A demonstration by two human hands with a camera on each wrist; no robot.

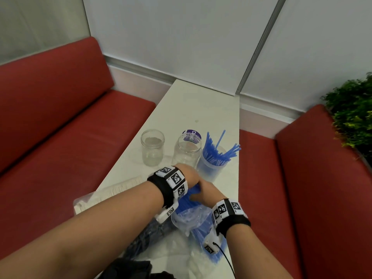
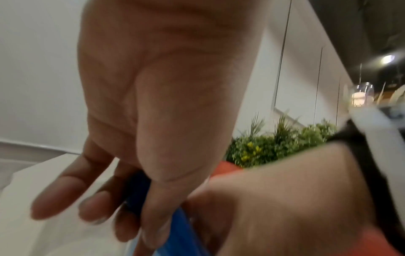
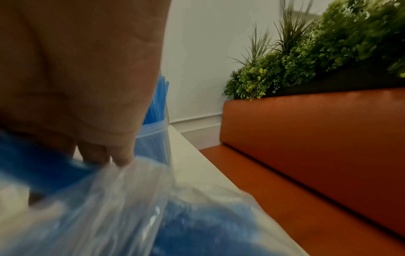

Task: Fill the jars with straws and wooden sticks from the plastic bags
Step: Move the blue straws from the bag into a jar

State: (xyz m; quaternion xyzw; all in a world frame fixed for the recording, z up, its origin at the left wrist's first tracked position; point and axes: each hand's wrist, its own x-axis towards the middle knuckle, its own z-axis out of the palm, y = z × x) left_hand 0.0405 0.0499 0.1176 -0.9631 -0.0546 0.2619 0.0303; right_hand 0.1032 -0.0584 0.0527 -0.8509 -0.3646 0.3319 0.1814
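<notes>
A bundle of blue straws (image 1: 188, 198) sticks out of a clear plastic bag (image 1: 193, 218) near the table's front. My left hand (image 1: 187, 174) pinches the straws (image 2: 181, 230) between thumb and fingers (image 2: 122, 225). My right hand (image 1: 204, 191) is just beside it, fingers (image 3: 105, 152) curled on the bag's mouth (image 3: 109, 199). Behind the hands stand three clear jars: an empty left jar (image 1: 152, 148), an empty middle jar (image 1: 187, 152) and a right jar (image 1: 211, 168) full of blue straws. A bag of wooden sticks (image 1: 108, 194) lies to the left.
A purple lid (image 1: 191, 134) lies behind the middle jar. The narrow white table (image 1: 191, 109) runs between two red benches (image 1: 60, 117) (image 1: 322, 178). A green plant (image 1: 354, 113) sits behind the right bench. A dark bag (image 1: 145, 238) lies under my left forearm.
</notes>
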